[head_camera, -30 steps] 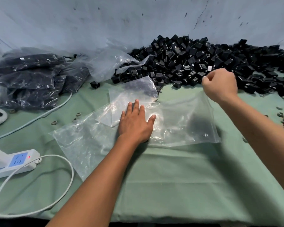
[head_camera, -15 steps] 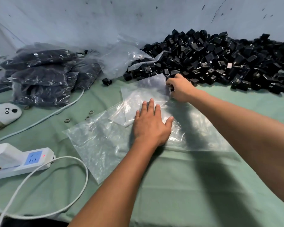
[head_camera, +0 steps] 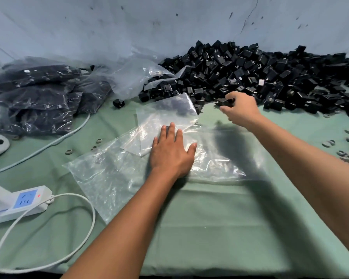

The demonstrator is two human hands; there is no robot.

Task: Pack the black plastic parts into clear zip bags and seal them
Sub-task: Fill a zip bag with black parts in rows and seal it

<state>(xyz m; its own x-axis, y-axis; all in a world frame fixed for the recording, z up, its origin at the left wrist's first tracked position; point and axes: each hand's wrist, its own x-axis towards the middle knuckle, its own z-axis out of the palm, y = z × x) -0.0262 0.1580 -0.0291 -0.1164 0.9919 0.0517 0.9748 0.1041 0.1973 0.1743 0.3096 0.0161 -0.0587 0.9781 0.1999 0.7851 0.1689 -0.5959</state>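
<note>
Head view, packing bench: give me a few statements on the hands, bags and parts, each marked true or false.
1. The left hand lies flat, fingers straight, on the clear zip bags. True.
2. The right hand is pulling a zip seal closed. False: it pinches a black plastic part at the near edge of the loose parts pile.
3. Filled bags are stacked at the far left. True.
4. The power strip sits on top of the parts pile. False: it lies on the green cloth, near left.
</note>
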